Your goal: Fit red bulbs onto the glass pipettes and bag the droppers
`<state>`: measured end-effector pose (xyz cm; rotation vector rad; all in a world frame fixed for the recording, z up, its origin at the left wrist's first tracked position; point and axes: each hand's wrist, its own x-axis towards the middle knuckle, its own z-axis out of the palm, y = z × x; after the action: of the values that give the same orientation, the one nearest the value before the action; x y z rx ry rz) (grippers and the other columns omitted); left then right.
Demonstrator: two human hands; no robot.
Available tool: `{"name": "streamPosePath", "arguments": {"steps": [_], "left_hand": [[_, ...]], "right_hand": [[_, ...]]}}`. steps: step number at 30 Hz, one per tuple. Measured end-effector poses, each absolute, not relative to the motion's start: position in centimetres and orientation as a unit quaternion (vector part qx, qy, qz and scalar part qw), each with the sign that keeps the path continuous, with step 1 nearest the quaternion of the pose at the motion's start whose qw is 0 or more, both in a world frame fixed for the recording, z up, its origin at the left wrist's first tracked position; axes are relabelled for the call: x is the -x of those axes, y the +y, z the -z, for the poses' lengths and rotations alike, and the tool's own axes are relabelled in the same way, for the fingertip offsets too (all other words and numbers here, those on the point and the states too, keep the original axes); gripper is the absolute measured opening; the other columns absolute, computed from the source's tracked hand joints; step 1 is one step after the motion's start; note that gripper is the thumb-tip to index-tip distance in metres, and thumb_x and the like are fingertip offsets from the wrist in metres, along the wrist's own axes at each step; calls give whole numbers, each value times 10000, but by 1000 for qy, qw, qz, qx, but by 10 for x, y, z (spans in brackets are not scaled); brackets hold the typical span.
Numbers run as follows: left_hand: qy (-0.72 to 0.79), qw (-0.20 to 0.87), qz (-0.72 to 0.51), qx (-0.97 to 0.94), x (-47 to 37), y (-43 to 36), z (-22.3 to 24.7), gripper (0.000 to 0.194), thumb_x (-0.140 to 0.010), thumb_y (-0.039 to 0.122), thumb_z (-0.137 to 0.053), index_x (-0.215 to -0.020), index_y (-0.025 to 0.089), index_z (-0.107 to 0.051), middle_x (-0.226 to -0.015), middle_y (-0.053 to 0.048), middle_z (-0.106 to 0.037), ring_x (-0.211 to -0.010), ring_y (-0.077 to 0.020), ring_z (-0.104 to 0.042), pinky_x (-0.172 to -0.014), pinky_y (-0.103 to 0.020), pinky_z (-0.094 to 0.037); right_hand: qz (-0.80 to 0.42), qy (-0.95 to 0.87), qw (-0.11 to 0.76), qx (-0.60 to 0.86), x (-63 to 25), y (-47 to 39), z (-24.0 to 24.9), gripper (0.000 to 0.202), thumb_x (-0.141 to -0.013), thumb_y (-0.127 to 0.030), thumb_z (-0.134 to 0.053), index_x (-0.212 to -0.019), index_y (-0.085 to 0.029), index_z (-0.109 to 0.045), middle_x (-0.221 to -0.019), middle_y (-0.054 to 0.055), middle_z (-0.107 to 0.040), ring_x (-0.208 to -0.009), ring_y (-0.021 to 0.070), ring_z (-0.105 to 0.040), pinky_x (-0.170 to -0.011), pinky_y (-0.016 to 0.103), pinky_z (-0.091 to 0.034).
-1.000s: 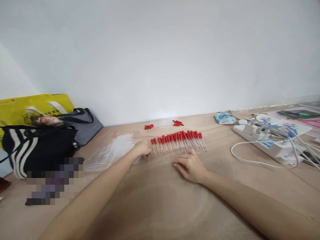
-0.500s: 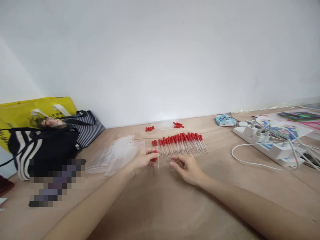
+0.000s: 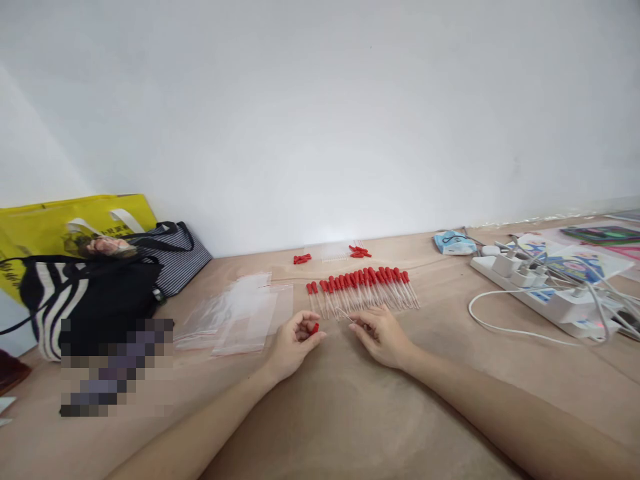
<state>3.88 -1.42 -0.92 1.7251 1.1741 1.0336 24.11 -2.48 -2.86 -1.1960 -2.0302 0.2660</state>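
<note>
My left hand (image 3: 296, 343) is turned palm inward, its curled fingers and thumb closed round a small red rubber bulb (image 3: 315, 328). My right hand (image 3: 381, 337) faces it, thumb and fingers pinching a thin clear tube (image 3: 343, 313) that points left toward the other hand. The bulb and the tube are apart. Just beyond both hands lies a row of droppers (image 3: 367, 280), red bulbs away from me and clear stems toward me. At the far side are a small pile of loose red bulbs (image 3: 302, 259), a second pile (image 3: 360, 252) and some clear tubes (image 3: 334, 251).
Clear zip bags (image 3: 243, 313) lie flat left of my hands. Further left stand a black bag (image 3: 95, 300), a striped bag (image 3: 183, 263) and a yellow bag (image 3: 37, 223). On the right are a power strip (image 3: 545, 300) with cables and a blue mask (image 3: 454, 243). A wall stands behind.
My left hand has come nearer and turned, with the red bulb now lower between its fingers. A clear tube now shows in my right hand, which has stayed nearly in place.
</note>
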Motion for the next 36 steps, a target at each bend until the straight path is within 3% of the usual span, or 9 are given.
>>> {"name": "streamPosePath", "arguments": {"steps": [4, 12, 24, 32, 36], "left_hand": [[449, 339, -372, -738, -33, -14, 12, 165, -648, 291, -655, -719, 155, -596, -724, -2, -543, -657, -124, -543, -609, -239, -460], [425, 291, -331, -791, -35, -15, 10, 107, -737, 267, -589, -760, 180, -647, -794, -9, -541, -658, -112, -528, -627, -236, -448], [393, 196, -303, -846, -34, -18, 13, 187, -834, 277, -461, -832, 165, -610, -738, -24, -582, -666, -137, -532, -618, -242, -415], [358, 175, -288, -871, -34, -25, 8, 175, -823, 269, -477, -767, 183, -618, -715, -29, -582, -663, -149, -532, -630, -252, -409], [332, 145, -289, -886, -36, -26, 9, 196, -839, 270, -453, -771, 169, -607, -715, -42, -578, -663, -153, -530, -635, -255, -407]], "right_hand": [[-73, -839, 349, 411, -246, -26, 28, 202, -839, -199, -420, -926, -193, -602, -759, 27, -635, -667, 127, -539, -705, 301, -312], [-27, -865, 322, 385, -241, -30, 29, 201, -843, -193, -420, -944, -199, -594, -788, 28, -646, -700, 123, -548, -709, 301, -265], [6, -878, 307, 368, -241, -29, 29, 258, -856, -206, -397, -994, -216, -614, -680, 6, -609, -574, 102, -469, -654, 300, -223], [111, -899, 286, 314, -241, -29, 27, 302, -798, -111, -361, -895, -195, -635, -608, 10, -570, -491, 96, -371, -629, 322, -192], [98, -895, 299, 315, -238, -31, 26, 278, -803, -129, -361, -857, -181, -629, -621, 9, -574, -489, 90, -343, -618, 314, -184]]}}
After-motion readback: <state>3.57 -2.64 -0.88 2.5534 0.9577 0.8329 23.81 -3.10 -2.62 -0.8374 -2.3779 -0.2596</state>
